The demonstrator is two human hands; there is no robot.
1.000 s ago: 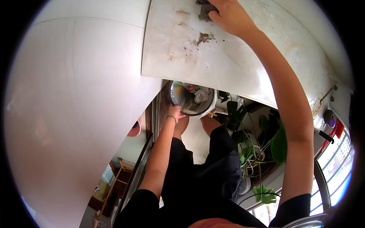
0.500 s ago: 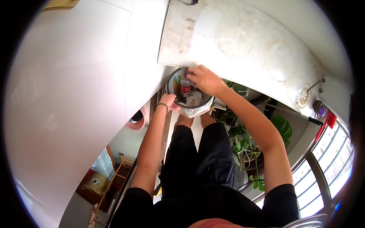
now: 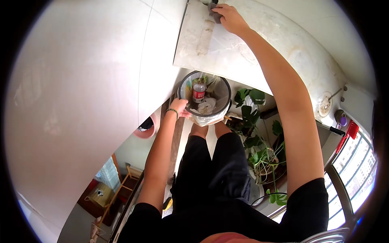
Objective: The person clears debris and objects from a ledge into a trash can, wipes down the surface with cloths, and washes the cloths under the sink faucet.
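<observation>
My left hand (image 3: 180,107) grips the dark rim of a trash bin (image 3: 229,94), which is held below the edge of a white ledge. Inside the bin lie a clear plastic bottle (image 3: 198,92) with a red label, crumpled white tissue (image 3: 207,106) and some green scraps. At the far left end of the stained white ledge (image 3: 267,36), my right hand (image 3: 230,18) is closed on a grey rag (image 3: 216,16). The rag presses against the surface near a small dark object at the wall, partly hidden.
Green potted plants (image 3: 259,141) stand under the ledge to the right. A pink bucket (image 3: 148,127) sits lower left, beside a large white panel (image 3: 81,81). A red brush (image 3: 348,131) hangs by the barred window (image 3: 352,174).
My right hand has moved from over the bin up to the far end of the ledge, carrying the grey rag. My left hand stays on the bin's rim.
</observation>
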